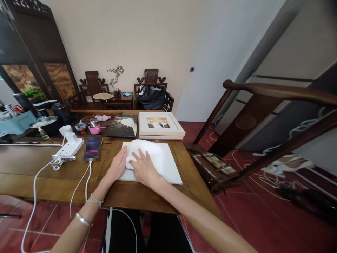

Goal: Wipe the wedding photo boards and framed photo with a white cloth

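White cloth (155, 149) under right hand (144, 168); panel (170, 167) bare along right edge.

- pretty clearly someone's home, living room or sitting area I'd say
- dead giveaway: two carved wooden chairs (92, 80) along the wall (168, 38), with a side table (121, 104) between them holding a bonsai (116, 78)
- tall dark screen (39, 45) on the left with painted-looking panels, so decor, not office stuff
- framed photo (158, 123) of what looks like a couple on the big wooden table (18, 168), very family-house
- everyday clutter too: pink mug (94, 129), dark pot (61, 112), phone (92, 148) on a cable, power strip (70, 147)
- red tile floor (244, 211), with loose cords (276, 181) lying around on it
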`<control>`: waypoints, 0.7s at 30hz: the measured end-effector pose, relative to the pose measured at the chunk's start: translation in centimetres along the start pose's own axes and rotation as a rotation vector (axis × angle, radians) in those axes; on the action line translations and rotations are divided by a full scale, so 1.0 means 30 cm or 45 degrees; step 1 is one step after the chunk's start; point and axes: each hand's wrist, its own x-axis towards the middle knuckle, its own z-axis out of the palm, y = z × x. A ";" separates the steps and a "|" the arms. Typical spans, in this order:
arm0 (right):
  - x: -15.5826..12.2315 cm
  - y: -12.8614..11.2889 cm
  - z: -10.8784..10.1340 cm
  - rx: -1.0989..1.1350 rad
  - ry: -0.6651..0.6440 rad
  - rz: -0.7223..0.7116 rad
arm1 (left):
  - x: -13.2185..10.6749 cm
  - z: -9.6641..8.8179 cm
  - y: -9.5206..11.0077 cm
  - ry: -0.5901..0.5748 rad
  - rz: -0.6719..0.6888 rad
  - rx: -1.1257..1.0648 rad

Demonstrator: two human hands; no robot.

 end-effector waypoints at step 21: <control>0.038 0.191 -0.043 0.263 0.085 -0.124 | 0.004 0.018 0.005 -0.112 0.220 0.304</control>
